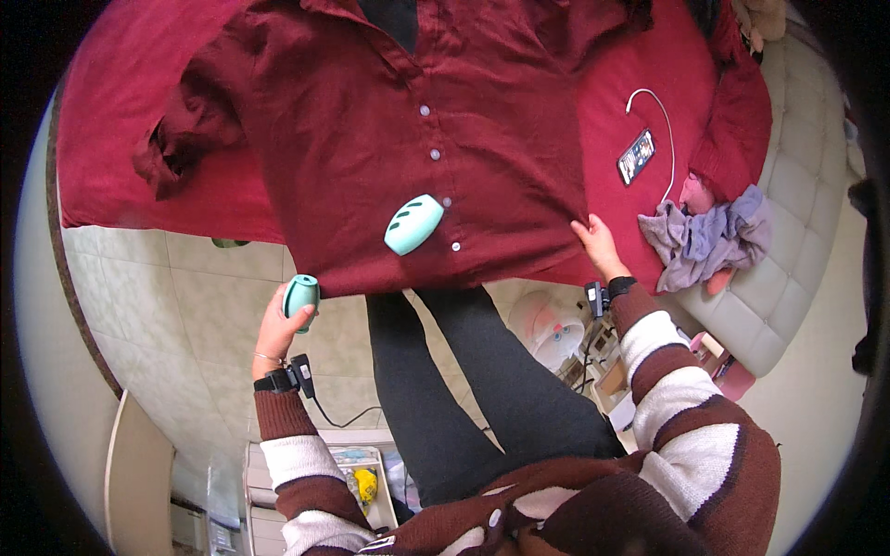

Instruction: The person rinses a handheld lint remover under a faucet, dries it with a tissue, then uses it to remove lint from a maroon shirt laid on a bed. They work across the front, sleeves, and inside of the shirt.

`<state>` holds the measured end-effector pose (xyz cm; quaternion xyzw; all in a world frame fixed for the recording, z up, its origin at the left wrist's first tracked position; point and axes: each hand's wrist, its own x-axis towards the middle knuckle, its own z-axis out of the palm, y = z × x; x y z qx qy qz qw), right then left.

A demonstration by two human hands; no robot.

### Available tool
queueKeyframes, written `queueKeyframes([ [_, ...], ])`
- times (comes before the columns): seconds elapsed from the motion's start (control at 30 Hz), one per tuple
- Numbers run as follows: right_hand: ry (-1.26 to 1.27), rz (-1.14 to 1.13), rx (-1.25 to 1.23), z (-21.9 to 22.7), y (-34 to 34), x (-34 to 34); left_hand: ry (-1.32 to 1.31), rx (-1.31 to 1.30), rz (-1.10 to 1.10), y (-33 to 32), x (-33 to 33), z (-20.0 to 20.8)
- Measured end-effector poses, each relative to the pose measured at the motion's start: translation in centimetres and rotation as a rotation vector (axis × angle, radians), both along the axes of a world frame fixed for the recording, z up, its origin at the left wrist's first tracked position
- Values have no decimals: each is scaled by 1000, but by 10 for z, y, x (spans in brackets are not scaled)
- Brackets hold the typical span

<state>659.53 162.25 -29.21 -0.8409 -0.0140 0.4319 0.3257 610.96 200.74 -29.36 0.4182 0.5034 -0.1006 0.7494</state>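
A dark red button-up shirt (352,167) lies spread front-up, its hem hanging at the near edge of the red-covered bed. My left hand (275,326) is closed round a mint-green rounded device (301,295) with a small hole in its top end, held just off the hem's left corner. On the shirt's lower front, beside the white buttons, rests a mint-green oval piece (414,225) with dark slots. My right hand (598,243) pinches the shirt's hem near its right corner. The fingertips partly hide behind the cloth.
A phone (636,157) and a white cable (669,130) lie on the red bedcover (616,111) at the right. Beyond are a crumpled grey-purple cloth (709,232) and a padded headboard (797,185). A white fan (547,329) and an open drawer (385,500) stand below, near my legs.
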Motion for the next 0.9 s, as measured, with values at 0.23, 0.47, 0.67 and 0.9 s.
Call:
queueKeyframes([
  [0.23, 103, 89, -162, -31, -26, 7, 129, 49, 1, -14, 0, -39],
  [0.47, -181, 247, -342, -14, -4, 34, 66, 88, 29, -18, -7, -43],
  [0.67, -468, 641, 227, 15, 155, -26, 65, 142, 71, -25, -11, -49],
  [0.9, -641, 1363, 325, 6, 302, -130, 17, 235, 230, -35, -18, -59],
])
